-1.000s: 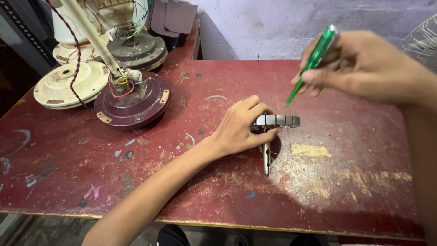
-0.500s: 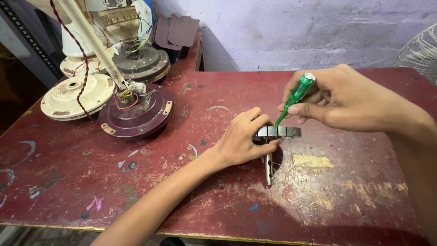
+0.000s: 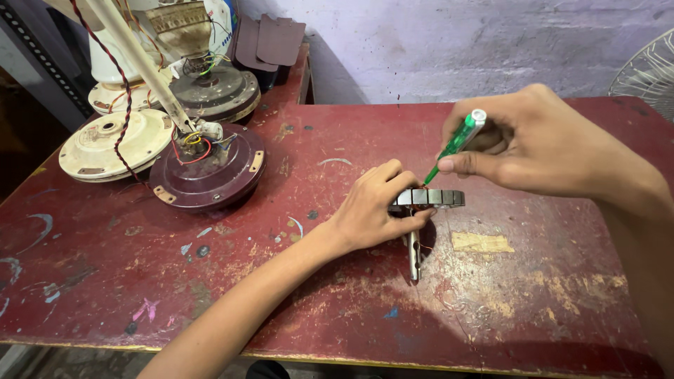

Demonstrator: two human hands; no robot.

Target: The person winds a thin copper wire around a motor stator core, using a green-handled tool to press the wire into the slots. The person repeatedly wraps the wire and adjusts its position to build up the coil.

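Observation:
My left hand (image 3: pixel 375 207) grips a round grey metal stator (image 3: pixel 437 198) with a shaft, holding it on edge on the worn red table (image 3: pixel 295 281). The shaft (image 3: pixel 414 256) points down toward me along the tabletop. My right hand (image 3: pixel 533 144) holds a green-handled screwdriver (image 3: pixel 455 144), its tip touching the top of the stator near copper windings.
A maroon ceiling fan motor housing (image 3: pixel 210 168) with a rod and loose wires sits at the left. Behind it are a cream fan housing (image 3: pixel 112 144) and a darker motor (image 3: pixel 210 88). A wire fan guard (image 3: pixel 649 67) shows at the right edge by the wall.
My right hand has come down and left with the screwdriver, from raised above the table to its tip touching the stator. My left hand has kept its hold.

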